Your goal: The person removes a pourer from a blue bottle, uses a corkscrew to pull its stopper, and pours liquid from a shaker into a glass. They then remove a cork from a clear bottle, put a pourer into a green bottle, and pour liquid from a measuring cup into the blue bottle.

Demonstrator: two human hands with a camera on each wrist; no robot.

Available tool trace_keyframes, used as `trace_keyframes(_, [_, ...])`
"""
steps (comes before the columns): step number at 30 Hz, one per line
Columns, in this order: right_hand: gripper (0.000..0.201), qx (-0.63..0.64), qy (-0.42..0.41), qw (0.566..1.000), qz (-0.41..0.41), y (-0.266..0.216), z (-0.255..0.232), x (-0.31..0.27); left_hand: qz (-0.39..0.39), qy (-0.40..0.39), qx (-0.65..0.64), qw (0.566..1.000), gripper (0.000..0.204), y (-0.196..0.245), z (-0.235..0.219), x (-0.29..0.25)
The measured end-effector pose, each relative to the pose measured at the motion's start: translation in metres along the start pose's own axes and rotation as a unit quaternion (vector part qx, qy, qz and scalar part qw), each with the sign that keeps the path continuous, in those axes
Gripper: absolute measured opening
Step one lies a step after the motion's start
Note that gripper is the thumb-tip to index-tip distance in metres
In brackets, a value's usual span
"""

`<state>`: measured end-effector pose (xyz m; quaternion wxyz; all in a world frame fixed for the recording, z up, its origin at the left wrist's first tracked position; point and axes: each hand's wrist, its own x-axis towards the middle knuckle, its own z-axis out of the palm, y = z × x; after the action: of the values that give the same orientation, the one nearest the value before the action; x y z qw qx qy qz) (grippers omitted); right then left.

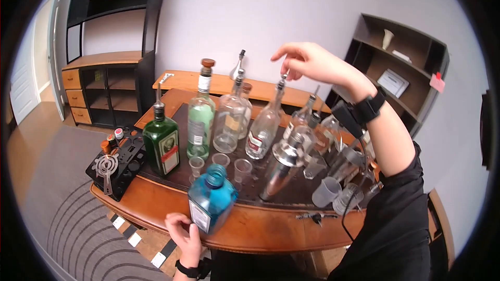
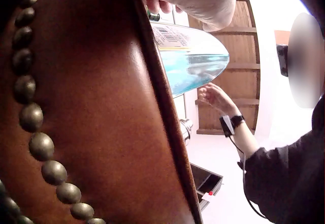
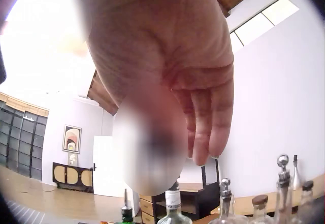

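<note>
A blue glass bottle (image 1: 212,198) without a cap stands at the table's front edge; its base also shows in the left wrist view (image 2: 195,64). My left hand (image 1: 182,237) is beside its label, fingers loosely bent; whether they touch the glass I cannot tell. In the left wrist view, part of that hand (image 2: 198,0) is above the bottle. My right hand (image 1: 312,65) is raised over a clear bottle (image 1: 263,130) with a metal-topped stopper, thumb and fingers loosely bent, holding nothing visible. Its fingers hang down in the right wrist view (image 3: 167,56), above the stoppers (image 3: 283,170).
A green bottle (image 1: 161,145), a pale green bottle (image 1: 200,125) and several clear bottles stand behind small glasses (image 1: 242,169). Right of these are a metal shaker (image 1: 281,171) and plastic cups (image 1: 327,192). A black caddy (image 1: 122,169) with a strainer is at the left edge.
</note>
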<state>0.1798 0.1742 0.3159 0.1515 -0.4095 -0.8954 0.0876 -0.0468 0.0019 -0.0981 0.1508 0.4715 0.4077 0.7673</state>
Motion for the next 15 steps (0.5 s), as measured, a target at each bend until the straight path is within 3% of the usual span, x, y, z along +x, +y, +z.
trace_keyframes(2, [0.029,0.052,-0.04,0.998,-0.013,-0.008,0.003,-0.055,0.018,0.016,0.003,1.0,0.057,-0.003,0.003,0.002])
trace_keyframes(4, [0.029,0.115,-0.053,0.992,0.007,0.004,0.007,-0.13,-0.008,-0.029,0.005,1.0,0.09,0.007,0.007,0.004])
trace_keyframes(7, [0.026,0.052,-0.034,0.997,0.034,0.029,0.015,-0.195,-0.052,-0.093,-0.016,0.994,0.113,0.024,0.019,0.007])
trace_keyframes(12, [0.022,-0.035,-0.008,0.997,0.07,0.085,0.039,-0.278,-0.058,-0.108,0.127,0.984,0.097,0.033,0.036,0.006])
trace_keyframes(15, [0.023,0.061,0.015,0.996,0.069,0.123,0.06,-0.318,-0.068,-0.098,0.168,0.979,0.095,0.038,0.039,0.007])
